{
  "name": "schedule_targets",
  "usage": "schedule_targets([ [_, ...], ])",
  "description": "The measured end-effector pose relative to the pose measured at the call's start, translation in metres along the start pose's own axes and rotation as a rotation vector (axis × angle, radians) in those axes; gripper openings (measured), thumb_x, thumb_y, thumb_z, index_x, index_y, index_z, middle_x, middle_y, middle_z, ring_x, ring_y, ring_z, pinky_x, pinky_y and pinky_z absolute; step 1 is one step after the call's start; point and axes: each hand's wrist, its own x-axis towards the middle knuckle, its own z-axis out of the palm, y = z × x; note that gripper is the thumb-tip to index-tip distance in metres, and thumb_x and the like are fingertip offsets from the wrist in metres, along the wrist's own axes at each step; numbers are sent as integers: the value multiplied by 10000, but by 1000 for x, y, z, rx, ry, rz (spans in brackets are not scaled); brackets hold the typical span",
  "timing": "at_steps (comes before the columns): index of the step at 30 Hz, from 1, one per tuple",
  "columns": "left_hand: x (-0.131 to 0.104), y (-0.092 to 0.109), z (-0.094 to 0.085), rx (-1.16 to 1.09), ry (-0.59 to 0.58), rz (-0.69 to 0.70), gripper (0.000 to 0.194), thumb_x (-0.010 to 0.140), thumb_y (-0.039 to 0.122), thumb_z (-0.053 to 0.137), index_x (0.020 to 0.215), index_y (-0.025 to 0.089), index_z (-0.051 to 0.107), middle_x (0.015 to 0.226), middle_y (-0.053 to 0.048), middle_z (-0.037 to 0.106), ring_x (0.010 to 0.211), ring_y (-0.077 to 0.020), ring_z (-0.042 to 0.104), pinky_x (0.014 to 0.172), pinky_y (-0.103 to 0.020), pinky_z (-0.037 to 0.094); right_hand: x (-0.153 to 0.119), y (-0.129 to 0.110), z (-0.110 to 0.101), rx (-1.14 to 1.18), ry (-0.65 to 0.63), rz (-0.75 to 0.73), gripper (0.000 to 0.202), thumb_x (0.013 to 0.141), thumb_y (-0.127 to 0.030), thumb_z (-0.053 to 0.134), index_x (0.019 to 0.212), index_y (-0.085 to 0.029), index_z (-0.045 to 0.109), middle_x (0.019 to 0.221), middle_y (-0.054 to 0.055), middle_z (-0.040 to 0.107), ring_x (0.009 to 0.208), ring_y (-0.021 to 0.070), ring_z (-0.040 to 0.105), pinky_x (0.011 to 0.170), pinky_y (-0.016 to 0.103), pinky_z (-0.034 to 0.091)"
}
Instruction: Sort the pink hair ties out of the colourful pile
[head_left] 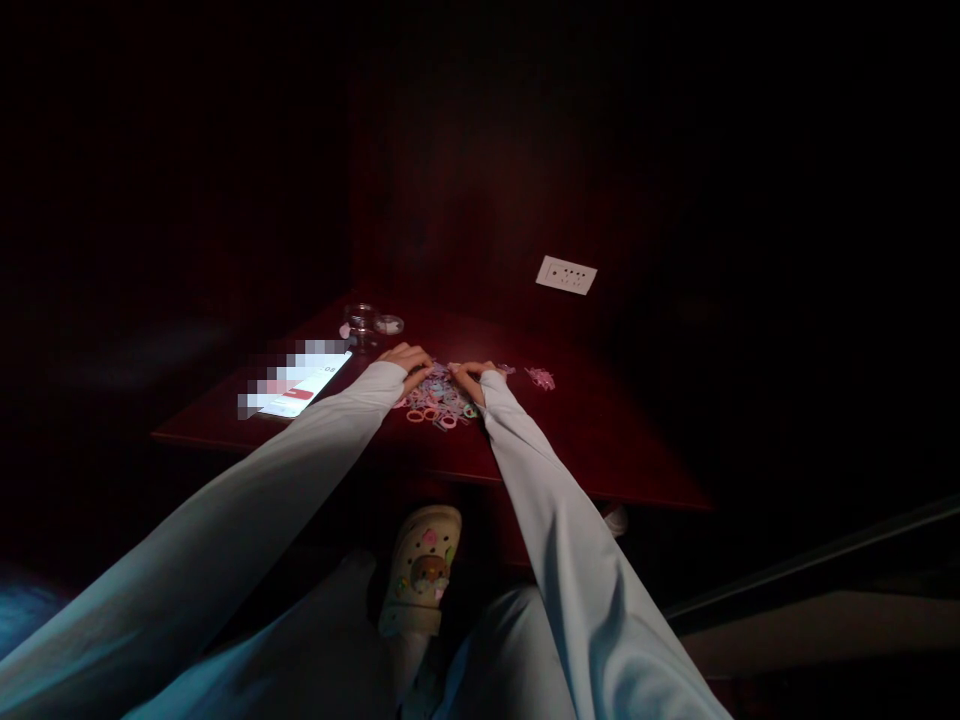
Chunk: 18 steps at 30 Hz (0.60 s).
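While reaching forward over the dark red tabletop (pixel 592 440), bending the left hand (pixel 407 363) and right hand (pixel 471 382) over a heap of pastel hair ties (pixel 441 397).
Extending both forearms in pale sleeves (pixel 555 510), converging toward the heap from either side; turning the left hand inward, back upward, with fingers curving toward the heap; bending the right hand inward at the wrist, with fingers curling narrowly at the heap's right side. Cannot tell, in this dim light, whether pinching a tie in either hand. Seeing the heap lying between both hands and spreading toward the near table edge, with a small pink bunch (pixel 540 378) lying apart to the right.
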Motion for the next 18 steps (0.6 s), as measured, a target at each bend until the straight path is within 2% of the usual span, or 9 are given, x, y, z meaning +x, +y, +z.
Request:
schedule_targets([
  [4, 0, 0, -1, 0, -14, 0, 297, 1041, 355, 423, 1078, 226, 688, 1133, -73, 713, 1025, -243, 570, 915, -367, 466, -1, -1, 3, -55, -26, -9, 227, 912, -467, 704, 815, -302, 826, 909, -3, 788, 1047, 251, 610, 1090, 467, 299],
  [8, 1, 1, -4, -4, -37, 12, 302, 1042, 383, 440, 1073, 227, 697, 1137, -71, 716, 1009, -239, 576, 900, -357, 467, -5, -3, -1, 4, -37, -73, 200, 894, -481, 728, 897, -316, 842, 983, -7, 801, 1040, 258, 616, 1058, 461, 333],
  [12, 2, 1, -6, -15, -46, 11, 311, 1045, 411, 447, 1066, 234, 703, 1123, -61, 720, 1000, -232, 584, 896, -346, 467, -7, -3, -3, 38, -39, -86, 179, 861, -487, 762, 854, -324, 836, 954, -20, 799, 1028, 257, 626, 1025, 445, 373],
  [18, 4, -4, 5, 2, -7, -22, 269, 1014, 388, 480, 1023, 235, 701, 1080, -59, 726, 972, -234, 591, 873, -355, 469, -7, -4, -4, 70, -27, -78, 174, 854, -473, 764, 838, -315, 835, 964, -21, 806, 1029, 254, 639, 1034, 435, 384],
])
